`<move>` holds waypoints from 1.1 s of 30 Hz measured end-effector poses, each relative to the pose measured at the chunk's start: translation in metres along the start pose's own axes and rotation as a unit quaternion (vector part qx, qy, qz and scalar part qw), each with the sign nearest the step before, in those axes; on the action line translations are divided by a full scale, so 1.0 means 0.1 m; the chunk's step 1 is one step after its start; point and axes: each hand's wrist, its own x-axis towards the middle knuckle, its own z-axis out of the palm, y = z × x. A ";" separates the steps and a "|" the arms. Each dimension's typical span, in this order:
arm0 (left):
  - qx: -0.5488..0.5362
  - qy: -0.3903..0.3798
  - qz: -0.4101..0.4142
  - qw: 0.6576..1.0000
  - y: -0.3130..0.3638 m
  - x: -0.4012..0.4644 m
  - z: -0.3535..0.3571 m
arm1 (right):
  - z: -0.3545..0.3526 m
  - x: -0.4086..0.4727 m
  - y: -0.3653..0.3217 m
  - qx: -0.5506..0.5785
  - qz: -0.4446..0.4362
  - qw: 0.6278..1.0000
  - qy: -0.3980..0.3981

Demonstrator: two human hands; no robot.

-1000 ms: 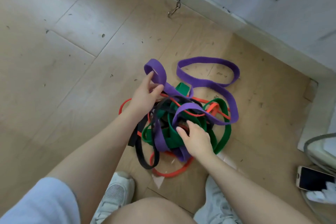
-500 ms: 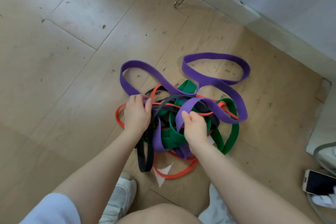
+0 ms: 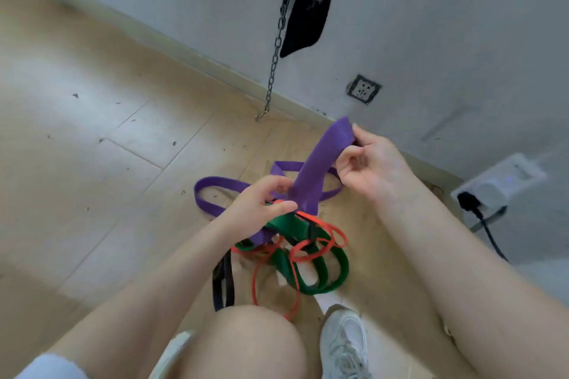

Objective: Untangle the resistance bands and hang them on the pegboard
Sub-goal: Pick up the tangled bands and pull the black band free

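A tangle of resistance bands hangs between my hands above the wooden floor. My right hand (image 3: 371, 163) pinches the top of a wide purple band (image 3: 320, 163) and holds it up near the wall. My left hand (image 3: 261, 209) grips the knot where the purple, green (image 3: 326, 268) and orange (image 3: 308, 252) bands cross. A black band (image 3: 223, 283) dangles below my left wrist. More purple loops (image 3: 212, 194) trail on the floor behind. No pegboard is in view.
A metal chain with a hook (image 3: 274, 52) hangs by the wall, beside a black hanging pad (image 3: 311, 0). A wall socket (image 3: 363, 89) and a power strip with a black plug (image 3: 492, 191) sit at the right. My knee (image 3: 252, 344) and white shoe (image 3: 345, 344) are below.
The bands were lying on the floor; both hands have lifted the tangle. My right hand rose with a purple loop. The view tilted up toward the wall.
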 end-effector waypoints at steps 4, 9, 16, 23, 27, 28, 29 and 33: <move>-0.015 0.040 0.048 0.998 0.78 -0.10 -0.08 | 0.32 -0.62 -0.29 0.060 -0.048 0.993 -0.087; -0.056 0.160 0.132 0.977 1.90 -0.23 -0.17 | 0.57 -1.12 -0.72 -0.028 -0.202 0.955 -0.213; -0.155 0.252 0.125 0.947 2.76 -0.30 -0.13 | -0.34 -1.12 -0.06 -0.506 -0.265 0.796 -0.201; -0.168 0.296 0.081 0.937 2.74 -0.41 0.02 | -0.55 -1.34 0.05 -0.691 -0.428 0.572 -0.113; -0.219 0.266 0.079 0.935 2.63 -0.53 -0.02 | -0.52 -1.40 -0.05 -0.641 -0.424 0.633 -0.090; -0.196 0.245 0.074 0.946 2.58 -0.56 -0.02 | -0.50 -1.43 -0.09 -0.630 -0.423 0.646 -0.087; -0.145 0.221 0.059 0.963 2.52 -0.58 -0.01 | -0.47 -1.47 -0.14 -0.618 -0.426 0.655 -0.083; 0.054 0.223 0.050 0.972 1.99 -0.84 0.26 | -0.30 -1.50 -0.30 -0.582 -0.418 0.697 -0.030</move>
